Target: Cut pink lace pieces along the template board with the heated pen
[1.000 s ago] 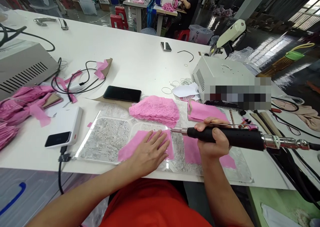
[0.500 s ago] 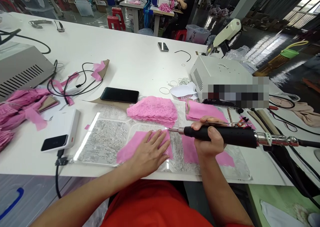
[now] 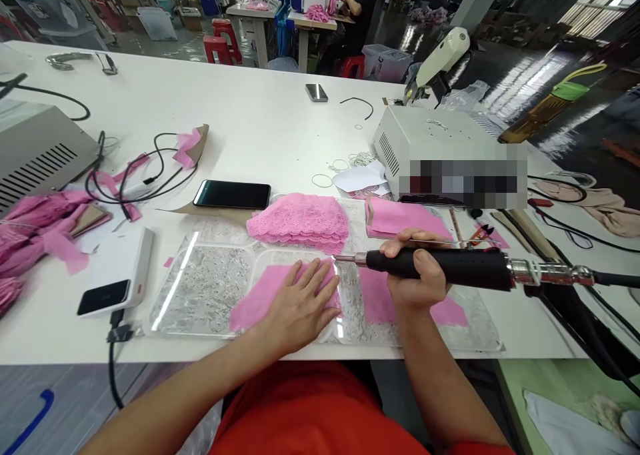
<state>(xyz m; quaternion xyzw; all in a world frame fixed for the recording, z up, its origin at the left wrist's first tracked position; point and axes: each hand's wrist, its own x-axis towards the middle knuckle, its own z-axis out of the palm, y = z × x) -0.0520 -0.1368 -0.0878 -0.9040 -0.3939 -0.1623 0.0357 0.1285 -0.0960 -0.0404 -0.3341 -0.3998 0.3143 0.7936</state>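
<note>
My left hand [image 3: 305, 305] lies flat, fingers spread, on a pink fabric piece [image 3: 255, 298] over a clear speckled plastic sheet [image 3: 200, 288]. My right hand [image 3: 420, 271] is wrapped round a corded handheld tool [image 3: 465, 268] with a black grip and slim metal tip. The tip points left and sits at the upper right edge of that fabric, close to my left fingertips; whether it touches the cloth I cannot tell. Under my right hand lies another pink piece [image 3: 377, 298], partly hidden. Just beyond rests a stack of pink lace [image 3: 300, 221], with folded pink fabric [image 3: 400, 218] to its right.
A black phone [image 3: 231, 194] and a white power bank [image 3: 120, 268] lie left, near looped black cables and bunched pink fabric [image 3: 40, 231]. Grey metal boxes stand at the left [image 3: 40, 148] and right [image 3: 435, 141]. A co-worker [image 3: 357, 15] sits at a sewing table behind.
The whole view has shifted slightly, with the table's things a little further left. Both hands and the tool keep nearly the same place on the fabric.
</note>
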